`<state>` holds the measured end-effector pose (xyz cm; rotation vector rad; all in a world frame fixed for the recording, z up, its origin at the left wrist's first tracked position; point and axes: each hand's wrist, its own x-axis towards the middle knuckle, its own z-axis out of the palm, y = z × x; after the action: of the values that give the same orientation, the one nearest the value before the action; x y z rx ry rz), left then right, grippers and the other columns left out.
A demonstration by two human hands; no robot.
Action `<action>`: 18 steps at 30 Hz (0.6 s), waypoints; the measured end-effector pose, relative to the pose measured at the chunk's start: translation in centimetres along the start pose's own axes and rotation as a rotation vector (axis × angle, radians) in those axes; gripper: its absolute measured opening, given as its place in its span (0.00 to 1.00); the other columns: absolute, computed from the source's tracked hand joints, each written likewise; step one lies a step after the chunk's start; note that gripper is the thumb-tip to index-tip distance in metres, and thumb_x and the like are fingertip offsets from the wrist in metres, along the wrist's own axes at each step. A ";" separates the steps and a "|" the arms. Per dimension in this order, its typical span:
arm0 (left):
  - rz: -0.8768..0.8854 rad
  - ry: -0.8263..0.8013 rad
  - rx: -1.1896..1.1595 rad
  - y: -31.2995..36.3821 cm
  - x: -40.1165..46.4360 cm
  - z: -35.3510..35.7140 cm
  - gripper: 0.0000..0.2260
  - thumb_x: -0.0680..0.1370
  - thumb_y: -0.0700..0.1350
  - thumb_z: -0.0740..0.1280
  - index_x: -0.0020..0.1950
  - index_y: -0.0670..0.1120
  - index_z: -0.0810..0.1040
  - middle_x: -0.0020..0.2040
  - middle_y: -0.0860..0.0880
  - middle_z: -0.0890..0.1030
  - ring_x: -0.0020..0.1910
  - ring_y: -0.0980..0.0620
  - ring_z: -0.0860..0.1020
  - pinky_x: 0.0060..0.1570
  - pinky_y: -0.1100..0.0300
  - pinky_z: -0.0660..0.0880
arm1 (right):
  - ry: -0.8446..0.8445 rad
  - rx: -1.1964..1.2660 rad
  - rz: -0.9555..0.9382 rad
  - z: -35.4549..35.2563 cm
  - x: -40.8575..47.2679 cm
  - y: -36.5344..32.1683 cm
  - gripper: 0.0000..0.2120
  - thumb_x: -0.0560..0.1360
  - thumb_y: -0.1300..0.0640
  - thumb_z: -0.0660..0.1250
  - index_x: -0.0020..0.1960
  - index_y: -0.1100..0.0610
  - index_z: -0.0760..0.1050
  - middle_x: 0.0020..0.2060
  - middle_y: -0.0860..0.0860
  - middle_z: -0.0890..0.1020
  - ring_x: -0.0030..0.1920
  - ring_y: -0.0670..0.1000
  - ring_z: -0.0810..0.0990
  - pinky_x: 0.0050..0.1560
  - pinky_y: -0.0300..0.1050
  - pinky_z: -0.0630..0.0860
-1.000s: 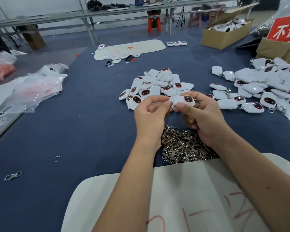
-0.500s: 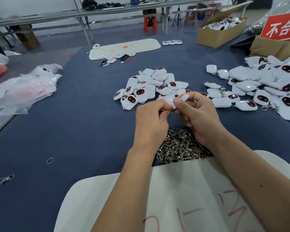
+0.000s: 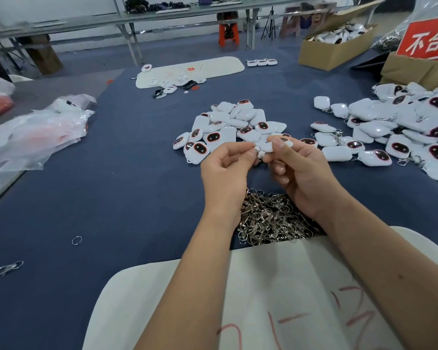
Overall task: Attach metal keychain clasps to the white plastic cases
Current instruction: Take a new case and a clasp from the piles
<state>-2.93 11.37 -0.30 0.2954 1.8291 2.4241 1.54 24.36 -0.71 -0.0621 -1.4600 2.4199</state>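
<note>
My right hand grips a white plastic case with a dark red-rimmed face, held above the blue table. My left hand pinches a small metal ring of a keychain clasp against the case's left end. Below both hands lies a heap of metal clasps. A pile of bare white cases sits just beyond my hands. At the right spreads a larger pile of cases with clasps on them.
A white board with red marks lies at the near edge. A loose ring and a loose clasp lie at the left. Plastic bags sit far left, cardboard boxes far right, another white board at the back.
The hands stay together on the same case and clasp. My left thumb and finger have shifted on the ring, and the case has turned slightly in my right hand.
</note>
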 end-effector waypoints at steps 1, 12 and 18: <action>0.004 0.006 0.003 0.0 0.0 0.0 0.05 0.77 0.33 0.73 0.48 0.42 0.85 0.40 0.46 0.85 0.40 0.55 0.82 0.43 0.65 0.77 | 0.001 -0.010 0.000 0.0 0.0 0.1 0.08 0.76 0.55 0.70 0.50 0.59 0.78 0.36 0.53 0.84 0.28 0.43 0.73 0.27 0.34 0.68; 0.087 0.053 0.171 -0.1 0.1 -0.3 0.09 0.77 0.35 0.72 0.43 0.49 0.84 0.41 0.48 0.86 0.41 0.54 0.82 0.47 0.58 0.81 | 0.021 -0.042 0.008 0.3 -0.2 0.0 0.11 0.74 0.55 0.72 0.53 0.59 0.77 0.37 0.56 0.85 0.27 0.43 0.72 0.26 0.33 0.69; 0.257 0.018 0.439 -0.1 -0.3 -0.3 0.09 0.76 0.35 0.72 0.42 0.49 0.84 0.37 0.60 0.83 0.36 0.61 0.78 0.41 0.67 0.75 | 0.070 -0.074 -0.013 0.5 -0.3 0.0 0.12 0.71 0.53 0.74 0.51 0.57 0.77 0.36 0.55 0.85 0.27 0.44 0.72 0.26 0.35 0.68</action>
<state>-2.69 11.02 -0.55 0.5718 2.4566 2.1410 1.68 23.88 -0.53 -0.1519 -1.5139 2.3284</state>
